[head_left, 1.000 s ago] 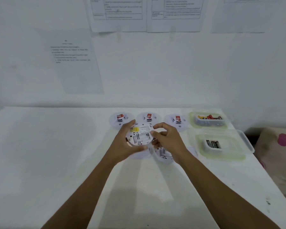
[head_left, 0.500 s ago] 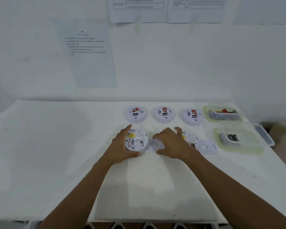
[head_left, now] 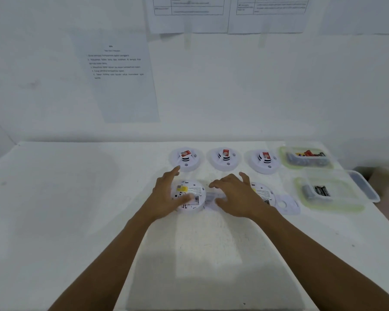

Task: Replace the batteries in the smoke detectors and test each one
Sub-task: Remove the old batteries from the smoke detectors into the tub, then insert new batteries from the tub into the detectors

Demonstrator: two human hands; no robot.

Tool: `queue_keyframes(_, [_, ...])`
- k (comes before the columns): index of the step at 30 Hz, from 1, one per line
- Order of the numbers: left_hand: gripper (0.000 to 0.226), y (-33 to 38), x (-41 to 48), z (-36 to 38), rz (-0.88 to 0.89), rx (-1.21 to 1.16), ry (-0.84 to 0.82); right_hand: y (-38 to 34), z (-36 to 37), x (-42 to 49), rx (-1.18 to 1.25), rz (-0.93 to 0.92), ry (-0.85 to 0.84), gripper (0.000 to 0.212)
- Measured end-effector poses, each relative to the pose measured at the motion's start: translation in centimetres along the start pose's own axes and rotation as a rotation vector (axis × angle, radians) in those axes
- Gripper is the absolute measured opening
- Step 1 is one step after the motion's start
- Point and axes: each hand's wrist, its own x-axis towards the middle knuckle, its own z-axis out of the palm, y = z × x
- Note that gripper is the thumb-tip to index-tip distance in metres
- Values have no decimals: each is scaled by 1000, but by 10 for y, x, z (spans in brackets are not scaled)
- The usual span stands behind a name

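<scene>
Left hand point(head_left: 164, 197) slid onto upturned detector point(head_left: 192, 190); right hand point(head_left: 234, 196) half-hides second detector point(head_left: 264, 194).

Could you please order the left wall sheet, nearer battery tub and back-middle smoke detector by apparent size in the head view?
1. left wall sheet
2. nearer battery tub, though nearness inflates it
3. back-middle smoke detector

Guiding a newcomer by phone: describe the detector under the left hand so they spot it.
Find the white table, then the row nearer the person. It is the leftmost detector there, flipped label-side up, unlike the three face-up ones behind.
</scene>
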Motion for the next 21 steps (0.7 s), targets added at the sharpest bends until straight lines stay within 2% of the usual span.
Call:
queue_keyframes(4, [74, 9, 36, -10, 1, 127, 92, 1, -7, 12, 52, 17, 89, 34])
queue_keyframes(6, [68, 12, 56, -10, 10, 229, 102, 2, -8, 17, 64, 11, 112, 33])
queue_keyframes(10, [75, 12, 94, -7, -7, 295, 45, 8, -8, 25, 73, 8, 116, 33])
queue_keyframes(15, [99, -2, 128, 3, -56, 315, -33, 17, -6, 33, 82, -3, 161, 32])
queue_keyframes(17, [97, -6, 133, 6, -33, 291, 6, 21, -7, 34, 91, -15, 182, 32])
queue_keyframes(21, [76, -10, 136, 10, 26, 240, 132, 27, -9, 38, 124, -74, 234, 29])
